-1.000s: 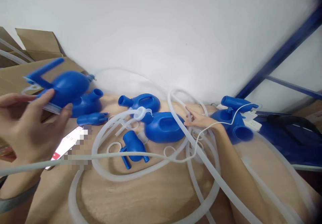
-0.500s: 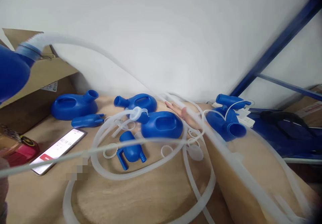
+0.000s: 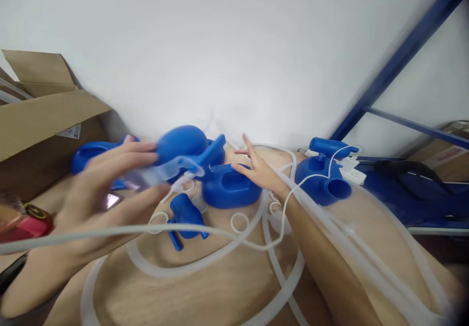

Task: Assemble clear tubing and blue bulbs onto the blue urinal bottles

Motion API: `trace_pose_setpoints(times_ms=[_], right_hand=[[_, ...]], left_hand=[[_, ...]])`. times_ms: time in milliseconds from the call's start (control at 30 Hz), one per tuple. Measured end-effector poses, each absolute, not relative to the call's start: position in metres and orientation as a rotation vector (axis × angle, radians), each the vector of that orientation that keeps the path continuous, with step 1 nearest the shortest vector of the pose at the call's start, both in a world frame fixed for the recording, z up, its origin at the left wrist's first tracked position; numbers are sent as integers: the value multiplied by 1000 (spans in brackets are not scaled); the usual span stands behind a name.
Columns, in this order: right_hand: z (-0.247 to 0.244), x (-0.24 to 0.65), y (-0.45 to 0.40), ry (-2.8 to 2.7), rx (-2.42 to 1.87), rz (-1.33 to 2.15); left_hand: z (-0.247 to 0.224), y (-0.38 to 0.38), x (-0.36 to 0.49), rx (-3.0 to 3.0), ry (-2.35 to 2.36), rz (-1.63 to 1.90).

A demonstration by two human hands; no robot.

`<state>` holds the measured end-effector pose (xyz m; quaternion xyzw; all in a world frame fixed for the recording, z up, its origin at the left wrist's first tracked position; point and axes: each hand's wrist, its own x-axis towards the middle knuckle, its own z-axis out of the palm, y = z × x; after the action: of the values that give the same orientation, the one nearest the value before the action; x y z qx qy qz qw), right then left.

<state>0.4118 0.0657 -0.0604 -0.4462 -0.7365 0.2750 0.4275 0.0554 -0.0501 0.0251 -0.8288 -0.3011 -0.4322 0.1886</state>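
Note:
My left hand (image 3: 106, 189), blurred by motion, has its thumb and fingers around a translucent piece (image 3: 157, 170). A blurred blue oval part (image 3: 183, 145) with a straight arm is at its fingertips; whether the two are joined is unclear. To the right, my right hand (image 3: 258, 169) has its fingers spread, just above the right end of a blue handled bottle (image 3: 230, 191), with nothing in it. A small blue spouted part (image 3: 187, 216) lies in front, between white rings (image 3: 240, 222). Another blue bottle (image 3: 88, 157) is partly hidden behind my left hand.
A clear hose (image 3: 183, 271) loops over the table. A thin white cable (image 3: 110, 230) crosses the foreground. On the right are a blue bottle (image 3: 315, 184) and a white power strip (image 3: 353, 174). An open carton (image 3: 36, 140), phone (image 3: 113, 200) and red object (image 3: 32, 226) are on the left.
My left hand has come in from the left edge with the translucent piece. My right hand has risen and spread its fingers. The large blue object and raised hose at upper left are gone from there.

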Motion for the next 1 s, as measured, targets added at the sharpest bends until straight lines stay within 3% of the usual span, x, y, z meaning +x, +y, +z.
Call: trace_pose_setpoints(times_ms=[133,400,800,1000], right_hand=[[-64,429,70,-2343,-1073,642],[-78,440,80,-2366,-948,731],[-56,436,68,-2351,-896,693],[-70,442,75,-2335,-941,805]], left_hand=[[24,-14,89,-2504,-481,-808],[2,4,132,-2459,-102,-354],[6,0,183,-2337,60,-13],[-4,10,173,-2382,22,-65]])
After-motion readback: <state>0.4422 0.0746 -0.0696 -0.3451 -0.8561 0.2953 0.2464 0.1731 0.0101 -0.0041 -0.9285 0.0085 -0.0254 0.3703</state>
